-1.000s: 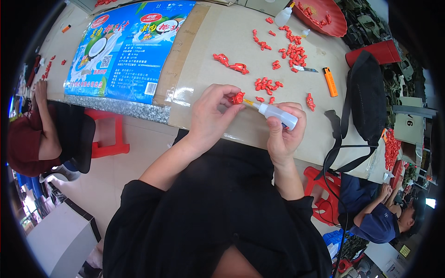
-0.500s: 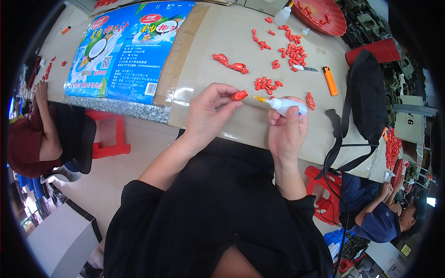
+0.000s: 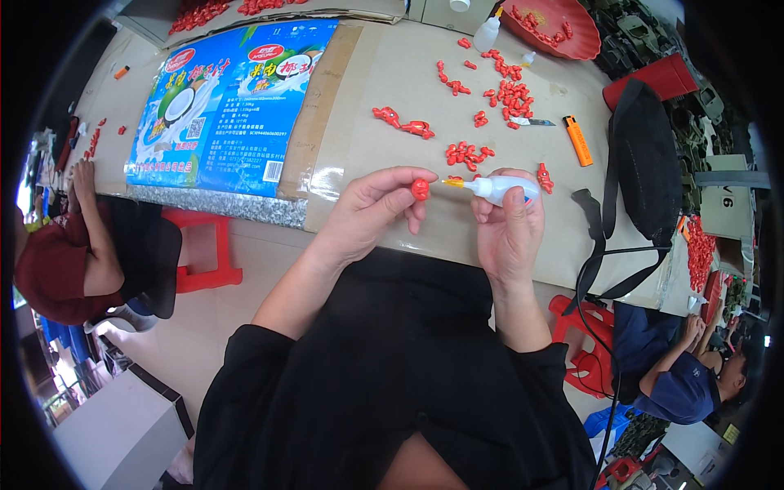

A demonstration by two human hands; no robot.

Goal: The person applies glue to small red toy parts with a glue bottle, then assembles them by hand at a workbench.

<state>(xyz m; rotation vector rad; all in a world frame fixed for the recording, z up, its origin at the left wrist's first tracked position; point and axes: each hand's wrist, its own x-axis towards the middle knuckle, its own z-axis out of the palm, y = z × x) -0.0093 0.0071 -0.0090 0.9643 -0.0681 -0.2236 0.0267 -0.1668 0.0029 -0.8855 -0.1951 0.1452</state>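
Note:
Between the thumb and forefinger of my left hand (image 3: pixel 377 214) is a small glossy red piece (image 3: pixel 420 189), its kind too small to make out. My right hand (image 3: pixel 508 233) grips a white squeeze bottle (image 3: pixel 508 190) with a long yellow nozzle, lying nearly level. The nozzle tip points left at the red piece, a short gap away. Beyond my hands on the table lie a cluster of red pieces (image 3: pixel 467 155), a joined pair of larger red pieces (image 3: pixel 403 123) and a bigger heap of red pieces (image 3: pixel 514 100). A single red piece (image 3: pixel 545 178) rests right of the bottle.
A knife blade (image 3: pixel 532 122) and an orange lighter (image 3: pixel 576 140) lie right of the heap. A second white bottle (image 3: pixel 487 34) stands near a red bowl (image 3: pixel 555 28). A black bag (image 3: pixel 645 163) with straps lies at right; blue printed cardboard (image 3: pixel 233 110) covers the left. Two people sit at either side.
My left hand has turned the red piece and lowered it slightly, so another side shows. The bottle has tipped to a more level angle, its nozzle closer to the piece.

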